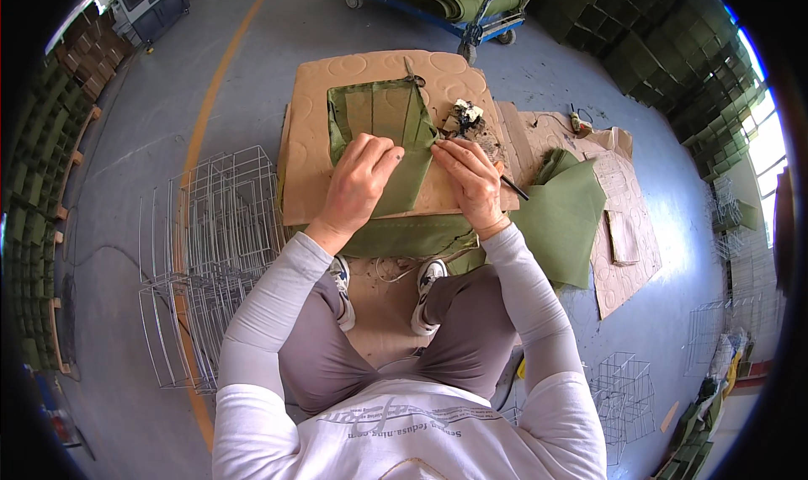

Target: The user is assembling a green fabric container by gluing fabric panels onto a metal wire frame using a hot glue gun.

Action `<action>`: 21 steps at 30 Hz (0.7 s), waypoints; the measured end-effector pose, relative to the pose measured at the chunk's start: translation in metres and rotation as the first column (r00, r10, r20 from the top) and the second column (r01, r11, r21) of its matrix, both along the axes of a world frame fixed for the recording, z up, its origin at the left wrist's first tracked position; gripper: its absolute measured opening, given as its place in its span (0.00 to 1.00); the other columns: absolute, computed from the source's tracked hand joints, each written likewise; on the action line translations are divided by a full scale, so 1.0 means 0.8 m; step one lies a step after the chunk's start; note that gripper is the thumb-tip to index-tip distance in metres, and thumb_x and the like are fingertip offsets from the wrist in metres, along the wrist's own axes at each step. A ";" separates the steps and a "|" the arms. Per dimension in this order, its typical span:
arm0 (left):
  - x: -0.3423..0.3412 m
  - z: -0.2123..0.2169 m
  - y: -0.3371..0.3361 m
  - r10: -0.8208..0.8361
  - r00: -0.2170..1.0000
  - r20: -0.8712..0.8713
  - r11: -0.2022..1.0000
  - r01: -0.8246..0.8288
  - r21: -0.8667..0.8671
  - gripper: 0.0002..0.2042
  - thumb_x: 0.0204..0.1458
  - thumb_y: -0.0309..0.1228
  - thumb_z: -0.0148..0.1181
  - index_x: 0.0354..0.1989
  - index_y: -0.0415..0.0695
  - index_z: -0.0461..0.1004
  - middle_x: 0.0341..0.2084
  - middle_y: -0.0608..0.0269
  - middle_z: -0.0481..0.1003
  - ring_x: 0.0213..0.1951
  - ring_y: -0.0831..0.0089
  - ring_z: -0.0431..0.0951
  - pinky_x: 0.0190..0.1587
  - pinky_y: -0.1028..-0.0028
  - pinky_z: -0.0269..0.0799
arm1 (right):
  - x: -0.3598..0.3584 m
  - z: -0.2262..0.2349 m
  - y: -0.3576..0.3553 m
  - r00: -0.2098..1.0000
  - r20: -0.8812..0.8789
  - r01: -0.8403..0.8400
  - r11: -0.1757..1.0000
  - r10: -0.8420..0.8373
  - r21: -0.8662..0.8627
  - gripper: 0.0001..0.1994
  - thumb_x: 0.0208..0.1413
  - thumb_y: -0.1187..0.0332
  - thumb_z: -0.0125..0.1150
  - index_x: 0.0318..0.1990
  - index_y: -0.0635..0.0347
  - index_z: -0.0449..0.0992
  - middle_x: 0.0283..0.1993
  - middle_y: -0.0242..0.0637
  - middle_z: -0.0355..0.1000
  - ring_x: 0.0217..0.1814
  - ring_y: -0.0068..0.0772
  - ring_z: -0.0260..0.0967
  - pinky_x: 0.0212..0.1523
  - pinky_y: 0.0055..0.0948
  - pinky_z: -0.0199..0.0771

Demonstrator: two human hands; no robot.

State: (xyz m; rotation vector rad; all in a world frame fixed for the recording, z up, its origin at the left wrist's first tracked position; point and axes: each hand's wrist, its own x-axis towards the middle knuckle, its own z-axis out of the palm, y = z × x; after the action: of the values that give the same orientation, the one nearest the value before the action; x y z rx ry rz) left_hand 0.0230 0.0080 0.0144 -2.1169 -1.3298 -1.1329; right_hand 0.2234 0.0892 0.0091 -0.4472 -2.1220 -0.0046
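On a cardboard-topped work surface [311, 101] in front of me lies a piece of green mesh fabric [408, 185], partly see-through, with a darker folded border at the far end. My left hand [358, 181] is closed in a pinch over the mesh's left part; whatever is between its fingertips is too small to name. My right hand [470, 177] pinches the mesh at its right edge. Beyond the mesh lie small scissors [412, 74]. Black scraps [465, 122] with a pale piece among them sit beyond my right hand, and a black rod-like tool [515, 187] lies beside it.
Wire frames [219, 219] are stacked at the left. Green sheet material [564, 219] and cardboard [623, 228] spread on the right. A blue cart [484, 26] carries green rolls at the back. Green stacks line both sides, and more wire frames [623, 396] stand lower right.
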 end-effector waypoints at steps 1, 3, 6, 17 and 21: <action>0.000 0.001 0.000 0.000 1.000 0.014 1.000 0.000 -0.011 0.12 0.43 0.20 0.60 0.38 0.35 0.76 0.35 0.59 0.72 0.38 0.65 0.72 0.43 0.68 0.73 | 0.000 0.001 0.001 1.000 0.009 -0.019 1.000 0.020 -0.006 0.20 0.40 0.82 0.59 0.46 0.65 0.79 0.47 0.40 0.75 0.51 0.43 0.72 0.49 0.36 0.76; -0.003 0.006 -0.001 0.000 1.000 0.029 1.000 0.001 -0.022 0.10 0.44 0.19 0.60 0.37 0.35 0.75 0.34 0.59 0.72 0.38 0.65 0.72 0.43 0.68 0.73 | -0.001 0.002 0.002 0.999 0.018 -0.039 0.999 0.039 -0.012 0.20 0.40 0.82 0.59 0.45 0.65 0.79 0.47 0.40 0.75 0.50 0.43 0.72 0.49 0.36 0.76; -0.019 0.012 -0.002 -0.075 0.993 0.096 0.996 0.080 -0.045 0.09 0.44 0.18 0.64 0.35 0.37 0.75 0.31 0.60 0.72 0.36 0.64 0.73 0.37 0.66 0.72 | -0.002 0.001 -0.002 0.998 0.021 -0.061 0.998 0.061 0.022 0.20 0.39 0.82 0.59 0.45 0.65 0.79 0.47 0.40 0.75 0.50 0.42 0.73 0.48 0.36 0.76; -0.026 0.012 -0.016 -0.110 0.994 -0.024 0.993 0.111 0.046 0.13 0.41 0.19 0.67 0.37 0.41 0.78 0.37 0.63 0.76 0.39 0.65 0.76 0.40 0.69 0.75 | -0.017 -0.004 -0.006 0.993 0.030 -0.117 0.988 0.115 0.101 0.17 0.42 0.77 0.68 0.43 0.65 0.79 0.48 0.40 0.75 0.49 0.43 0.72 0.47 0.37 0.76; -0.022 0.011 -0.015 -0.102 0.994 -0.038 0.994 0.103 0.038 0.13 0.41 0.21 0.66 0.38 0.39 0.78 0.38 0.64 0.75 0.41 0.66 0.75 0.43 0.69 0.75 | -0.022 -0.003 -0.007 0.993 0.030 -0.116 0.991 0.114 0.068 0.17 0.45 0.76 0.68 0.45 0.65 0.78 0.49 0.40 0.75 0.50 0.44 0.72 0.48 0.37 0.76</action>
State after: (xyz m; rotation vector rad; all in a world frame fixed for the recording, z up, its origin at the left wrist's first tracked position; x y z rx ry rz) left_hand 0.0050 -0.0043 0.0232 -2.1877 -1.1850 -1.1466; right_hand 0.2060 0.0839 0.0069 -0.2842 -2.1629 -0.0180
